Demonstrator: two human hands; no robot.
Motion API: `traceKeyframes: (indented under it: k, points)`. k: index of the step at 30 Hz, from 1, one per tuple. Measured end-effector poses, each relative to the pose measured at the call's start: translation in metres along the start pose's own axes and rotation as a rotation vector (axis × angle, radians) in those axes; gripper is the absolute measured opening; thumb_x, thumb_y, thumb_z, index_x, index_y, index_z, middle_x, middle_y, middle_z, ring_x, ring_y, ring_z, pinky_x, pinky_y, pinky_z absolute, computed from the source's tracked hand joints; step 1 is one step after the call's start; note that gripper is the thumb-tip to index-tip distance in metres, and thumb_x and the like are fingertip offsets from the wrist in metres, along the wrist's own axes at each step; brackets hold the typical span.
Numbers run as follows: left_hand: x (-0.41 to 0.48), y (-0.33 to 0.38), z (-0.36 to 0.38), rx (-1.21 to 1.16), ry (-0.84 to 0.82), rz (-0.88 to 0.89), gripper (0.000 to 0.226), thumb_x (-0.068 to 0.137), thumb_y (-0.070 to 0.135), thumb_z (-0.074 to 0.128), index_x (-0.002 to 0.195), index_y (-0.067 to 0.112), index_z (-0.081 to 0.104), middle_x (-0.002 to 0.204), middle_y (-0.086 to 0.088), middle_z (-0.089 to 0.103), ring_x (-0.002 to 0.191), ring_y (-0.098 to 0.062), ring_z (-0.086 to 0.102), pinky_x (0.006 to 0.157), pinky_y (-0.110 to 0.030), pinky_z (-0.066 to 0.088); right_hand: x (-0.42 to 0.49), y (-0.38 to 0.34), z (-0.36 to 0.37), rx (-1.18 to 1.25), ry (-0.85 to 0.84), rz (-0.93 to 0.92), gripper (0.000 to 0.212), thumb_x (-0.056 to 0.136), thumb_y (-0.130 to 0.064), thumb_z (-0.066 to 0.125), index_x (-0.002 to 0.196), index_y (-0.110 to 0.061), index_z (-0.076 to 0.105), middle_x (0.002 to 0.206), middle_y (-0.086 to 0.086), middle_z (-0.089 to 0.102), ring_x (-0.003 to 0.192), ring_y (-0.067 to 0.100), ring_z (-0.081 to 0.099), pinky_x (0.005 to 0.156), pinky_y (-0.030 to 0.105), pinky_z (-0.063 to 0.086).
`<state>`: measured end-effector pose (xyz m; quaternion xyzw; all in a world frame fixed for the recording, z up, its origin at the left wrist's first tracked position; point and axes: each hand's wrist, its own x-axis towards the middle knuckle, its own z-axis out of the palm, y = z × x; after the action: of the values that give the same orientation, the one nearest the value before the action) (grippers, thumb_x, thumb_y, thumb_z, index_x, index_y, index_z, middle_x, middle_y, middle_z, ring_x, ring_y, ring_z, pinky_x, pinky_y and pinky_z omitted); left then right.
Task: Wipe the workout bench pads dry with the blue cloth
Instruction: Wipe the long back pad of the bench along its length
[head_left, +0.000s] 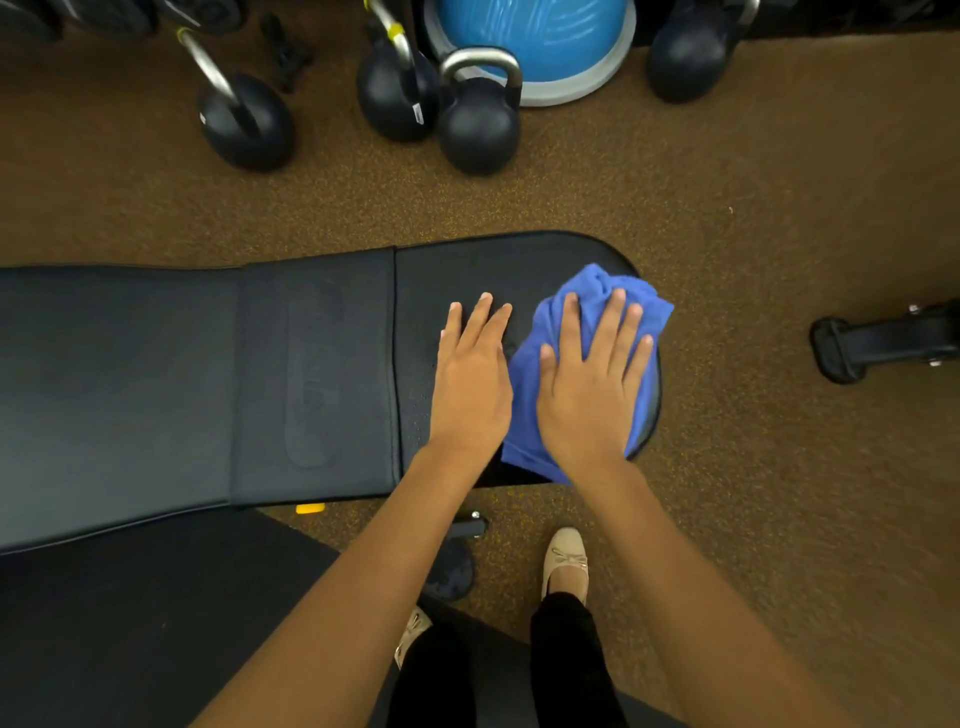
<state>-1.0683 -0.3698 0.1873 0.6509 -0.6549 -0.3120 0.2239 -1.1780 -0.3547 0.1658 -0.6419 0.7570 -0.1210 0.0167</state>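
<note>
The blue cloth (597, 280) lies bunched on the rounded end of the bench's black seat pad (415, 312), its far corner reaching past the pad's edge over the brown speckled floor (753, 208) and its near corner hanging at the pad's near side. The right hand (592, 395) presses flat on top of it, fingers straight and spread, gripping nothing — the cloth is simply pinned between palm and pad. The left hand (470, 384) rests palm-down on the bare vinyl just beside the cloth, fingers straight and close together, its edge touching or nearly touching the cloth's left border. To the left of the seat pad, across a narrow seam, comes a short padded section (311, 374) with an embossed oval mark whose lettering is too faint to read, and beyond it the long back pad (130, 389) runs out of view. A small yellow tab (310, 508) shows under the bench's near edge. On the floor beyond the bench stand several black kettlebells (478, 130) — one upright with a grey handle, others leaning — in front of a blue balance dome (545, 36). A black equipment foot (883, 343) enters from the right edge. Below the arms a beige flat shoe (566, 561) with a bow stands on the floor, black trouser legs above it.
</note>
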Motion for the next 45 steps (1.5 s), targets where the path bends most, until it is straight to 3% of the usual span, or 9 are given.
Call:
traceKeyframes:
  k: [3,6,8,11,15,22,28,37,45]
  points:
    - [-0.001,0.001,-0.005,-0.071,0.033,-0.034,0.043,0.101,0.006,0.031,0.143,0.012,0.035,0.155,-0.003,0.024,0.145,-0.020,0.006,0.117,-0.037,0.016,0.005,-0.014,0.000,-0.003,-0.073,-0.168,0.055,0.096,-0.033,0.029,0.146,-0.010,0.036,0.151,0.027,0.029,0.140,0.044,0.026,0.114,0.052,0.014]
    - [-0.013,0.008,-0.011,-0.083,0.126,-0.040,0.044,0.102,0.018,0.026,0.145,0.013,0.031,0.156,0.000,0.018,0.145,-0.015,0.004,0.116,-0.024,0.007,-0.006,-0.022,-0.007,0.143,-0.199,-0.387,0.059,0.093,-0.034,0.034,0.147,-0.010,0.034,0.155,0.021,0.020,0.144,0.034,0.012,0.117,0.040,-0.003]
    - [-0.025,0.014,-0.010,-0.047,0.184,0.000,0.053,0.097,0.031,0.017,0.146,0.013,0.026,0.155,0.001,0.015,0.144,-0.013,0.003,0.116,-0.026,0.004,-0.006,-0.016,-0.019,0.372,-0.298,-0.394,0.056,0.095,-0.032,0.032,0.148,-0.013,0.032,0.157,0.008,0.012,0.146,0.020,0.002,0.116,0.025,-0.011]
    - [-0.039,0.016,0.004,0.027,0.199,0.014,0.055,0.096,0.035,0.016,0.147,0.016,0.019,0.154,0.004,0.011,0.144,-0.015,0.001,0.116,-0.029,0.002,0.004,0.007,-0.034,0.564,-0.279,-0.283,0.048,0.097,-0.018,0.034,0.144,-0.012,0.038,0.156,0.004,0.023,0.145,0.012,0.010,0.116,0.017,-0.006]
    - [-0.038,0.018,0.036,0.349,0.191,0.048,0.056,0.100,0.040,0.020,0.145,0.010,0.033,0.152,-0.013,0.029,0.141,-0.029,0.023,0.113,-0.044,0.021,0.019,0.039,-0.033,0.292,-0.203,-0.253,0.052,0.096,-0.019,0.028,0.146,-0.008,0.034,0.156,0.011,0.026,0.146,0.025,0.014,0.117,0.031,0.001]
    - [0.001,0.021,0.049,0.537,0.168,0.048,0.058,0.096,0.046,0.024,0.146,0.017,0.032,0.152,-0.019,0.025,0.141,-0.036,0.021,0.113,-0.050,0.020,0.021,0.061,-0.022,0.128,-0.195,-0.327,0.054,0.100,-0.030,0.020,0.149,-0.009,0.029,0.158,0.010,0.021,0.147,0.025,0.013,0.117,0.034,0.002]
    - [-0.023,-0.018,0.030,0.589,0.331,-0.119,0.056,0.096,0.043,0.029,0.143,0.015,0.039,0.149,-0.019,0.032,0.137,-0.039,0.029,0.109,-0.053,0.027,0.019,0.060,-0.020,0.112,-0.155,-0.337,0.053,0.101,-0.027,0.020,0.149,-0.008,0.029,0.157,0.012,0.022,0.146,0.026,0.014,0.117,0.036,0.003]
    - [-0.014,0.000,0.038,0.551,0.232,0.033,0.052,0.098,0.039,0.027,0.144,0.018,0.036,0.152,-0.012,0.029,0.140,-0.035,0.024,0.111,-0.054,0.024,0.017,0.059,-0.016,0.075,-0.124,-0.342,0.052,0.101,-0.027,0.020,0.149,-0.007,0.027,0.157,0.013,0.024,0.146,0.027,0.016,0.117,0.037,0.004]
    - [-0.038,0.004,0.046,0.518,0.341,-0.156,0.049,0.096,0.035,0.031,0.142,0.023,0.039,0.150,-0.007,0.034,0.139,-0.034,0.028,0.107,-0.054,0.030,0.017,0.059,-0.016,0.079,-0.152,-0.328,0.052,0.101,-0.026,0.019,0.150,-0.008,0.026,0.158,0.012,0.020,0.147,0.025,0.011,0.118,0.038,0.004]
